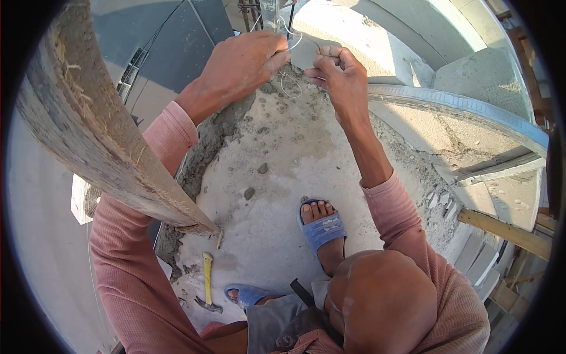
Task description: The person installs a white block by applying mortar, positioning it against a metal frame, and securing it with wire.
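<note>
Near the upper middle, my left hand point(250, 58) is closed, thumb and fingers pressed together on a thin white string point(299, 40). The string curves up from the fingertips toward an upright metal post point(270, 13), and a loose loop hangs below the hand. My right hand point(342, 75), just to the right, pinches a thin strand between thumb and forefinger, its other fingers curled. That strand runs up toward the post and looks like the same string. Whether it is tied round the post I cannot tell.
A rough wooden board point(112, 130) slants along the left. A yellow-handled claw hammer point(207, 277) lies by my blue slippers point(324, 231). On the right are a long metal straightedge point(466, 106), pale blocks point(407, 62) and a wooden plank point(504, 231). Mortar crumbs point(249, 193) litter the concrete ledge, which drops off left.
</note>
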Motion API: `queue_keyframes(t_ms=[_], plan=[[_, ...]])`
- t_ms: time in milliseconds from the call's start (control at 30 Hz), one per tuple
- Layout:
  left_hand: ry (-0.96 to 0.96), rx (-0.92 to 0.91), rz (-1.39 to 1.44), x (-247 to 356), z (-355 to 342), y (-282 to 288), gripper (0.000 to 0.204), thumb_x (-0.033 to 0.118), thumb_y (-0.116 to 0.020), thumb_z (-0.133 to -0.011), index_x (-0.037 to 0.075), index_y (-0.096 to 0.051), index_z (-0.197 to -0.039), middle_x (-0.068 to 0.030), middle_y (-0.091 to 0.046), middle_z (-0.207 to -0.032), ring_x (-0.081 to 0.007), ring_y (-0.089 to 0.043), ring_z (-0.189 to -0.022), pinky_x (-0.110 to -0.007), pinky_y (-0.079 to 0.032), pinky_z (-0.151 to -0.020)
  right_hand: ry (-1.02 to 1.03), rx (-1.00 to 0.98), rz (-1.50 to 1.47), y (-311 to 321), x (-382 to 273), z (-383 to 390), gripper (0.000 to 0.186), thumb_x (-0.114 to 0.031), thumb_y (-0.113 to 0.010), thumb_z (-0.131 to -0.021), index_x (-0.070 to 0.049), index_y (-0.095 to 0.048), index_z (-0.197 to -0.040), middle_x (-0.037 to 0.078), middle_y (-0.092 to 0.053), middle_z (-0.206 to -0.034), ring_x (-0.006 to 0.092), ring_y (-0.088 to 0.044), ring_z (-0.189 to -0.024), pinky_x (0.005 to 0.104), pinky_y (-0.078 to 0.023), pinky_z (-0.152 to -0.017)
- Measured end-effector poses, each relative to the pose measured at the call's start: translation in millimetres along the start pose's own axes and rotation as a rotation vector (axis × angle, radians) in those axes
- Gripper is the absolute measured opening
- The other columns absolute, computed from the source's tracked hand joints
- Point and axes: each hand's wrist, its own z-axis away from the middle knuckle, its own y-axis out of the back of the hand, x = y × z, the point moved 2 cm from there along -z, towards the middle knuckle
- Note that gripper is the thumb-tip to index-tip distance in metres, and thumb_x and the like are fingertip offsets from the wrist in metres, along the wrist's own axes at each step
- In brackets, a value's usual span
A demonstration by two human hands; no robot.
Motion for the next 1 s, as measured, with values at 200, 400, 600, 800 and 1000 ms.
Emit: queue_keyframes(t_ms=[200, 400, 600, 800, 1000], plan=[[-0.140, -0.222, 0.361, 23.6, 11.5, 6.6, 0.040, 0.038, -0.057, -0.105, 0.000, -0.066, -0.112, -0.0168, -0.064, -0.114, -0.0341, -0.064, -0.105, -0.045, -0.052, -0.090, 0.010, -0.041, 0.037, -1.6, 5.6, -8.5, 0.025, -0.013, -0.065, -0.094, 0.006, -0.067, -0.111, 0.010, -0.071, -0.093, 0.0152, -0.069, -0.079, 0.0281, -0.056, -0.072], [-0.180, -0.002, 0.308, 27.0, 21.4, -1.3, 0.041, 0.038, -0.055, -0.107, 0.000, -0.066, -0.113, -0.0159, -0.063, -0.113, -0.0318, -0.063, -0.104, -0.046, -0.051, -0.092, -0.074, -0.291, 0.098, 4.3, -0.3, 0.6, 0.024, -0.011, -0.061, -0.095, -0.001, -0.068, -0.115, 0.005, -0.070, -0.107, 0.0125, -0.063, -0.099, 0.0286, -0.049, -0.091], [-0.173, -0.219, 0.375, 28.1, 15.1, -1.9, 0.035, 0.033, -0.057, -0.105, -0.001, -0.066, -0.110, -0.0150, -0.062, -0.112, -0.0326, -0.062, -0.102, -0.045, -0.051, -0.090, -0.056, -0.383, 0.144, 15.1, 6.8, 4.1, 0.025, -0.014, -0.059, -0.096, -0.004, -0.068, -0.117, 0.003, -0.069, -0.109, 0.0115, -0.062, -0.098, 0.0278, -0.047, -0.091], [-0.212, -0.160, 0.474, 23.8, 17.2, -9.6, 0.028, 0.026, -0.060, -0.103, -0.002, -0.062, -0.101, -0.0129, -0.056, -0.099, -0.0307, -0.057, -0.090, -0.044, -0.048, -0.082, -0.010, -0.366, -0.022, 5.7, 3.5, 7.1, 0.029, -0.020, -0.064, -0.100, -0.003, -0.066, -0.124, 0.004, -0.072, -0.104, 0.0135, -0.066, -0.092, 0.0307, -0.052, -0.087], [-0.097, -0.241, 0.566, 22.3, 13.0, 0.0, 0.029, 0.027, -0.056, -0.102, 0.000, -0.059, -0.094, -0.0086, -0.052, -0.087, -0.0226, -0.054, -0.081, -0.039, -0.045, -0.076, 0.374, -0.299, 0.471, 4.1, -4.9, 4.0, 0.033, -0.018, -0.066, -0.100, -0.011, -0.063, -0.133, 0.009, -0.075, -0.099, 0.0181, -0.072, -0.085, 0.0356, -0.056, -0.078]])
